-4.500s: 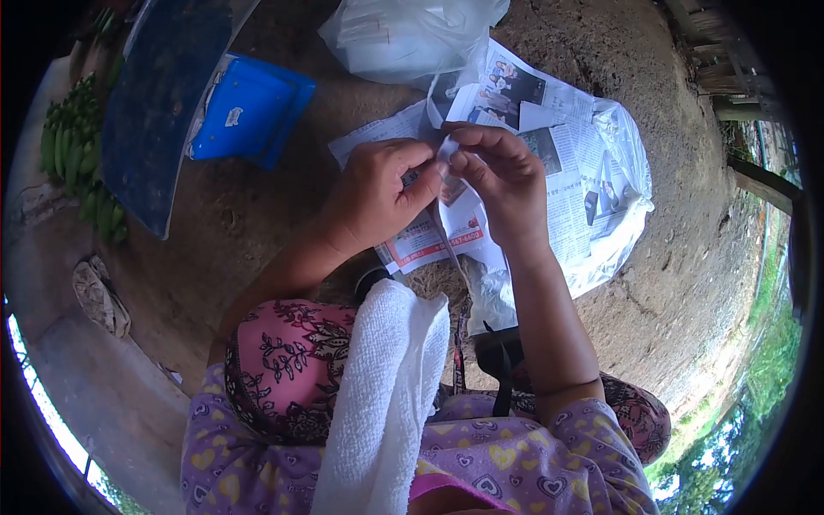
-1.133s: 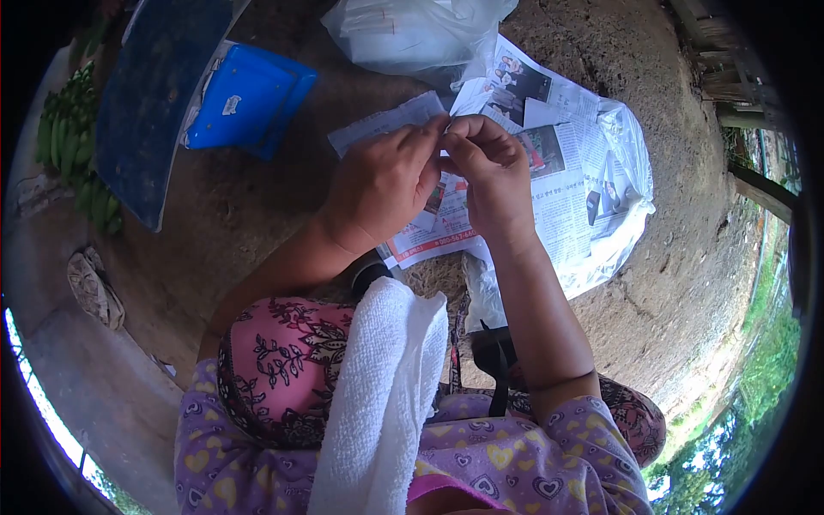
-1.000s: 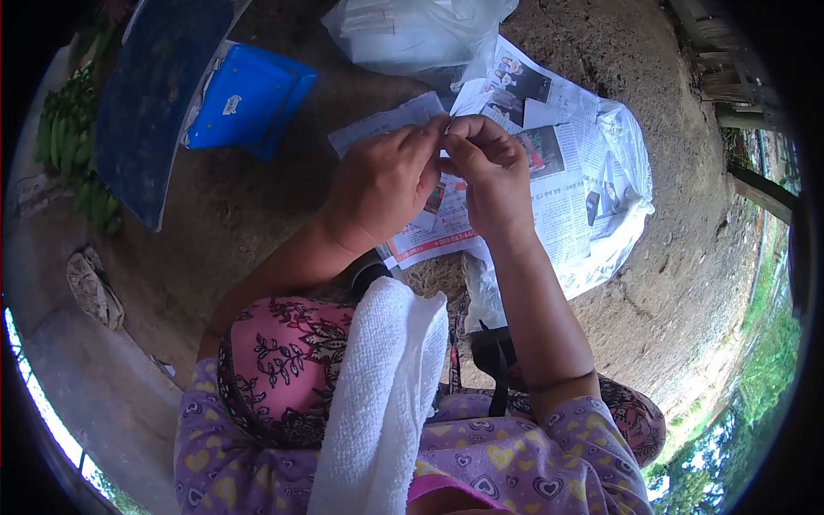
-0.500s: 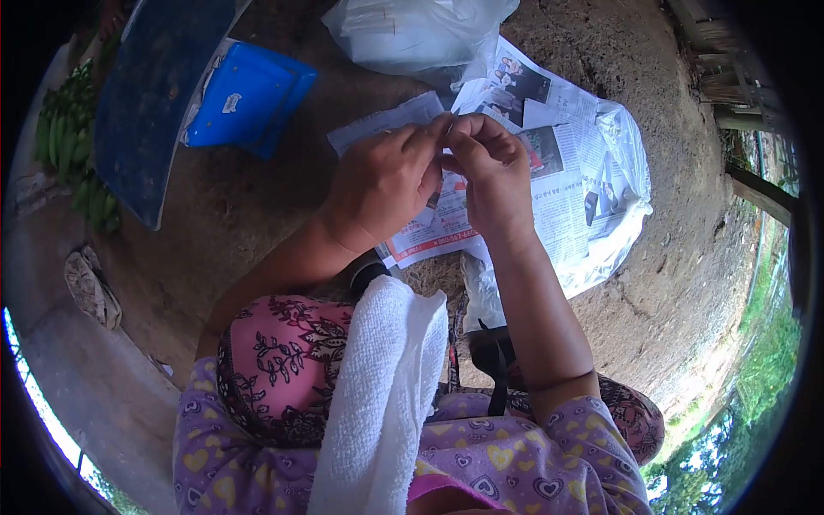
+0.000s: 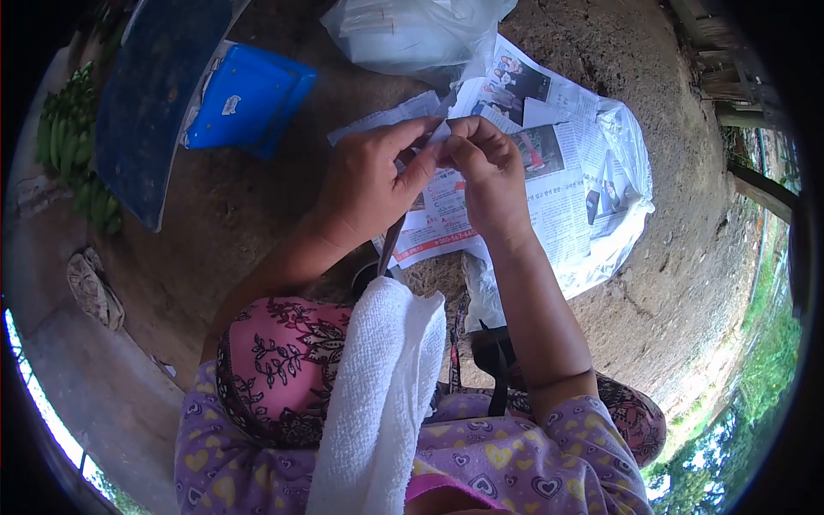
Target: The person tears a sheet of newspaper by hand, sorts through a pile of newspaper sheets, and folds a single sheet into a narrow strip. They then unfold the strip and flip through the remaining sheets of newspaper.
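Observation:
My left hand (image 5: 367, 178) and my right hand (image 5: 495, 182) meet above the newspaper sheets (image 5: 558, 202). Between their fingertips is a small pale piece of paper (image 5: 440, 132), pinched from both sides. Below my left hand hangs a narrow dark strip (image 5: 392, 244) that reaches down toward the white towel (image 5: 378, 378); whether it joins the paper is hidden by the fingers. Printed newspaper lies spread under and to the right of my hands, partly over clear plastic (image 5: 635, 150).
A white plastic bag (image 5: 412, 34) sits at the top. To the upper left are a blue plastic stool-like object (image 5: 253, 99), a dark curved panel (image 5: 154, 103) and green bananas (image 5: 64, 142). A crumpled cloth (image 5: 93, 287) lies on the left; wooden posts (image 5: 760, 193) stand at right.
My left hand has turned slightly and its thumb now shows against the paper. More of the pale piece is visible between the fingers, and the dark strip has come into view below.

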`<state>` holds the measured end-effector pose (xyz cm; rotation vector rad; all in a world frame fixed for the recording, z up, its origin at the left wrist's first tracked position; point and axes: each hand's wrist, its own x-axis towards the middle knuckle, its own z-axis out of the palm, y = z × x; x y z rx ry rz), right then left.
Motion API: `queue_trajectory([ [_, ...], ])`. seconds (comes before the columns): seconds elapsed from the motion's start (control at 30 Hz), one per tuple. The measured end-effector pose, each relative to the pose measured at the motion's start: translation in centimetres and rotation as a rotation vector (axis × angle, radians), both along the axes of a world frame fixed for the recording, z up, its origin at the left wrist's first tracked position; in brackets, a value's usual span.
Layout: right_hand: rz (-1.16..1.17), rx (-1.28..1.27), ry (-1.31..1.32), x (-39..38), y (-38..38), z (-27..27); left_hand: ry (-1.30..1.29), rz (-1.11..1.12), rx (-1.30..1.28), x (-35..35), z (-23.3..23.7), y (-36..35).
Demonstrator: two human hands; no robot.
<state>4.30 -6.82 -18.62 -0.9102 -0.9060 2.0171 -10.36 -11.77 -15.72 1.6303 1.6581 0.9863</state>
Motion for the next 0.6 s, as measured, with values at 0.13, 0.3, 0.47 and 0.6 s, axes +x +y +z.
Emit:
queue_trajectory([
  [0.13, 0.001, 0.008, -0.008, 0.1, -0.2, -0.5, -0.258, 0.034, -0.117, 0.0, -0.1, -0.1],
  [0.3, -0.008, 0.025, -0.012, 0.2, -0.2, 0.7, -0.400, 0.084, -0.152, -0.3, -0.9, -0.5],
  [0.47, 0.010, 0.021, 0.029, 0.9, 0.0, 0.9, -0.494, 0.123, -0.196, -0.2, -2.0, -0.7],
  [0.6, 0.087, 0.062, 0.308, 5.5, 2.4, 1.7, -0.995, 0.363, -0.441, -1.4, -3.1, -0.3],
])
